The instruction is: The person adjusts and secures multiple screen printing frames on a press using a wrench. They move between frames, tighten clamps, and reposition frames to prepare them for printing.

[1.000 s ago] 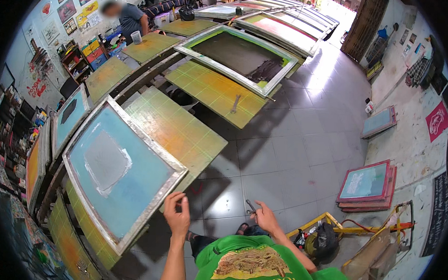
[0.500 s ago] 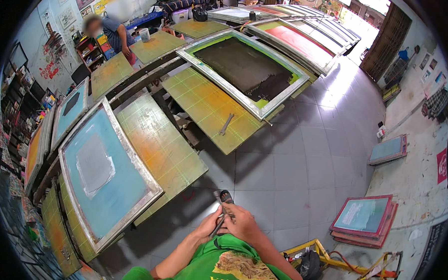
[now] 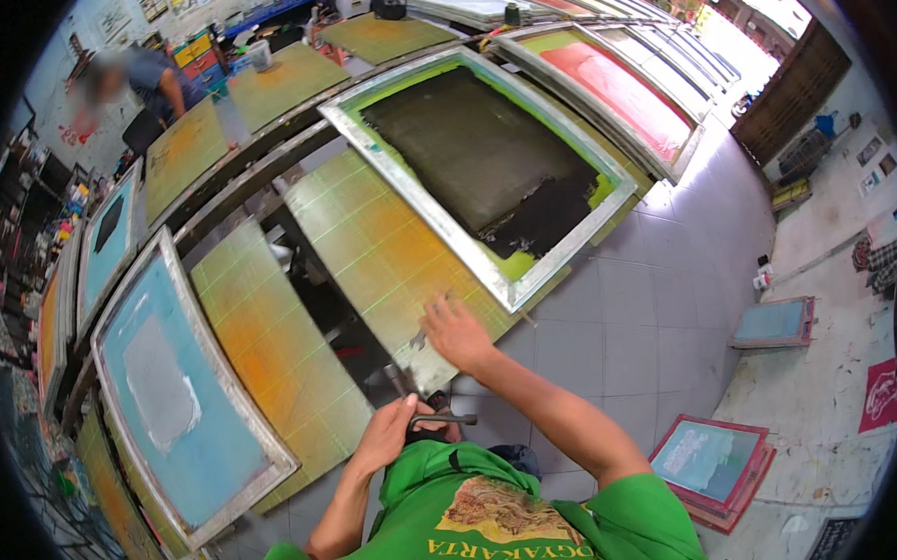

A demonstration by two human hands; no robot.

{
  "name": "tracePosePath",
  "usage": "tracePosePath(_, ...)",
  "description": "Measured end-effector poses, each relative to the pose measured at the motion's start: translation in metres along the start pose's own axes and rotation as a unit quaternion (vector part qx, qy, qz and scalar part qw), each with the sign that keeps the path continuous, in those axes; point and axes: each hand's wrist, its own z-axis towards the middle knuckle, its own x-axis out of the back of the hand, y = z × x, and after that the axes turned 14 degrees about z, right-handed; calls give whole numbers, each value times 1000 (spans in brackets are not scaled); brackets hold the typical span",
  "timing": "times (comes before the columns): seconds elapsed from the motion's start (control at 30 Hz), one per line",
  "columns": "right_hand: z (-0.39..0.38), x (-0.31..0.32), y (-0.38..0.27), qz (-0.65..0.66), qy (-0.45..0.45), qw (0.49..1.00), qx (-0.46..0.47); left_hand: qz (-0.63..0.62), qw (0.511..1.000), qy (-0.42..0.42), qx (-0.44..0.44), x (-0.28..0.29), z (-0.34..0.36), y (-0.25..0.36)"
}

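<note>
Workshop: grey tiles [image 3: 617,327] off to my right, boards and frames curving away ahead, another person [image 3: 157,79] leaning over at the far left.
Wrench: here it is, the metal wrench [image 3: 419,340] on the near end of the yellow-green board [image 3: 375,242], half covered by my fingers.
Right hand: right hand [image 3: 456,332] over it, palm down, fingers bent and slightly spread; whether they're closed on the metal, I can't tell (my own knuckles block the view!).
Lie: long axis slants from ahead-right to near-left, one end poking out left of my thumb, so the right hand is clearly nearer.
Left hand: left hand [image 3: 387,435] lower, by my shirt [image 3: 438,525], clamped round a dark bar tool [image 3: 444,418].
Edges: dark-inked screen [image 3: 464,151] close ahead and right, its pale frame near my fingertips; board's end just below my wrist.
Open room: bare board lies leftward, then a gap, then the next board [image 3: 256,322].
</note>
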Motion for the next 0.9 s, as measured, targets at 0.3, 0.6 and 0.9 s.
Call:
tracePosePath(0.3, 40, -18, 29, 69, -205, 976, 34, -49, 975, 198, 83, 30, 77, 31)
tracePosePath(0.6, -23, 90, 136, 537, -51, 837, -94, -206, 899, 382, 61, -16, 119, 84)
tracePosePath(0.9, -97, 51, 552, 22, 261, 937, -232, -168, 874, 398, 225, -120, 243, 106)
